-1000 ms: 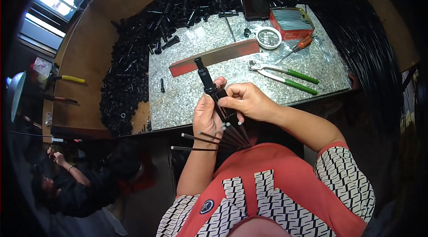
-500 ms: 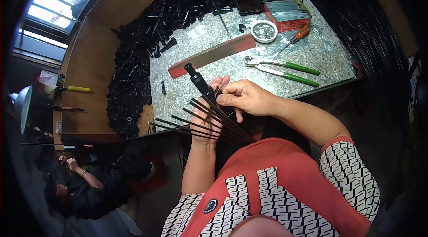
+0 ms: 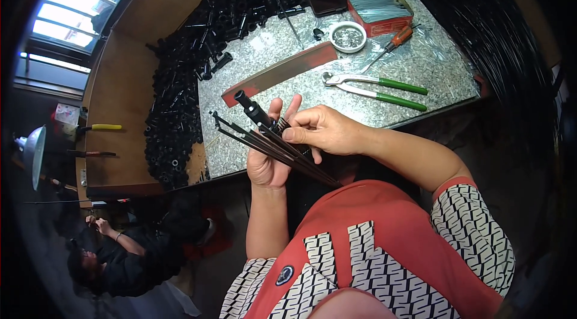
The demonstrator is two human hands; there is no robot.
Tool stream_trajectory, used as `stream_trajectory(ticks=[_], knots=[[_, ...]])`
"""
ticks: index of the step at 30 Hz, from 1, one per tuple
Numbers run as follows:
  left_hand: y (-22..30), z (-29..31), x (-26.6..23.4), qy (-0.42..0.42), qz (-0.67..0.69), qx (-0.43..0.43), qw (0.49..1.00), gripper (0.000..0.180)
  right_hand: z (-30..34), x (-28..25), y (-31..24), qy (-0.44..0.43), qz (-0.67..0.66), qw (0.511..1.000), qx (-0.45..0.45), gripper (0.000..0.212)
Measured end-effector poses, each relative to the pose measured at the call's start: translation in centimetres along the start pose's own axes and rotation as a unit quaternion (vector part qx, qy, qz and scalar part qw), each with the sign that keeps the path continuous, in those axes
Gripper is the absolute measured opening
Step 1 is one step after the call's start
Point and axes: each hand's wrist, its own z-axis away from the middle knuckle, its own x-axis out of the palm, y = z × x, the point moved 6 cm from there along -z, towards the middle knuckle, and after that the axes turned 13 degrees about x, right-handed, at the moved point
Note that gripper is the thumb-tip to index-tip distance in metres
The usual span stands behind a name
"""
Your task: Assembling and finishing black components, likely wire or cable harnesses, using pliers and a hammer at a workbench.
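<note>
My left hand (image 3: 266, 170), palm up, is wrapped round a black tubular piece (image 3: 252, 110) that looks like an umbrella runner. Its top end sticks out, tilted up to the left. A bundle of thin black rods (image 3: 258, 143), like umbrella ribs, crosses that palm and runs down toward my red apron. Thumb and forefinger of my right hand (image 3: 333, 131) pinch at the rods' ends beside the tube. Exactly what sits between those fingertips is hidden.
On the speckled tabletop (image 3: 288, 91) lie green-handled pincers (image 3: 375, 88), an orange-handled screwdriver (image 3: 396, 39), a flat reddish bar (image 3: 279, 74), a white bowl (image 3: 347, 37) and a red tin of wires (image 3: 380, 12). Black tubes (image 3: 174, 109) heap left; rods (image 3: 505, 48) right. Another person (image 3: 114, 259) sits lower left.
The rods that fanned out to the left are now drawn into a tighter bundle beside the tube. The tube and left hand have shifted slightly left; my right hand keeps its pinch.
</note>
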Motion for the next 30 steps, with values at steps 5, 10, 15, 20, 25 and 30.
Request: stream_trajectory(ticks=[5,10,15,20,25,30], knots=[[0.2,0.0,-0.9,0.020,-0.057,0.010,0.998,0.045,0.0,-0.2,-0.2,0.010,0.009,1.000,-0.003,0.032],[0.1,0.2,-1.1,0.091,-0.124,-0.006,0.988,0.055,0.2,-0.3,-0.7,0.015,0.008,1.000,-0.015,0.033],[-0.4,0.3,-2.2,0.095,-0.093,-0.020,0.991,0.059,0.2,-0.6,-0.7,0.023,0.003,1.000,-0.013,0.034],[-0.3,0.5,-2.8,0.101,-0.084,-0.043,0.990,0.063,-0.3,-0.7,-0.4,0.008,-0.001,1.000,-0.007,0.034],[-0.3,0.2,-2.3,0.090,-0.081,-0.040,0.992,0.062,-0.6,-1.0,-0.1,-0.009,0.006,1.000,0.005,0.035],[-0.3,0.0,-1.9,0.082,-0.097,-0.059,0.990,0.066,-0.8,-1.1,0.1,-0.029,-0.014,0.999,0.015,0.034]])
